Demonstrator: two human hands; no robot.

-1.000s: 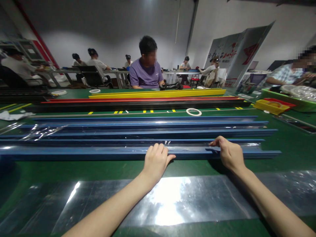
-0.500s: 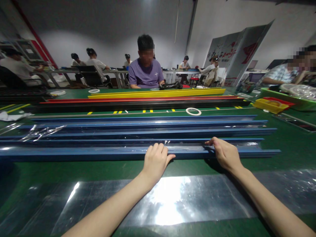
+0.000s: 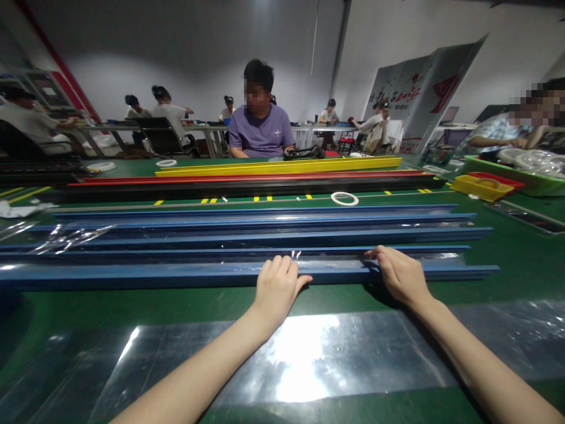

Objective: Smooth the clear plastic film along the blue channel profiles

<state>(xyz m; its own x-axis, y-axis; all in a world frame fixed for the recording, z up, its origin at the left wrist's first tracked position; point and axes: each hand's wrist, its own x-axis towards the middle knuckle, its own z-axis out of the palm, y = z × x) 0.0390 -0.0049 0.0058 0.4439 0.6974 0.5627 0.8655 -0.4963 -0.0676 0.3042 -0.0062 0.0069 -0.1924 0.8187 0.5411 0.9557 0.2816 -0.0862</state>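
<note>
A long blue channel strip (image 3: 132, 279) lies across the green table in front of me, with clear film (image 3: 338, 261) showing inside its trough. My left hand (image 3: 274, 290) grips over its near wall, fingers reaching into the trough and thumb pointing right along the front. Farther right, my right hand (image 3: 401, 274) rests at the same strip, fingers curled and pinched down at the trough; what lies between the fingertips is hidden. Both forearms cross above a wide clear plastic sheet (image 3: 348, 353) lying flat nearer to me.
More blue strips (image 3: 247, 237) lie parallel behind. Past them are a white ring (image 3: 345, 199), a black and red strip (image 3: 247, 187) and a yellow strip (image 3: 282, 166). Yellow tray (image 3: 481, 187) and green bin (image 3: 542, 182) stand right. A person in purple (image 3: 260, 131) sits opposite.
Both hands keep their places on the blue strip. The view has shifted very slightly. Opposite me, the person in purple has turned their head toward the left of the view.
</note>
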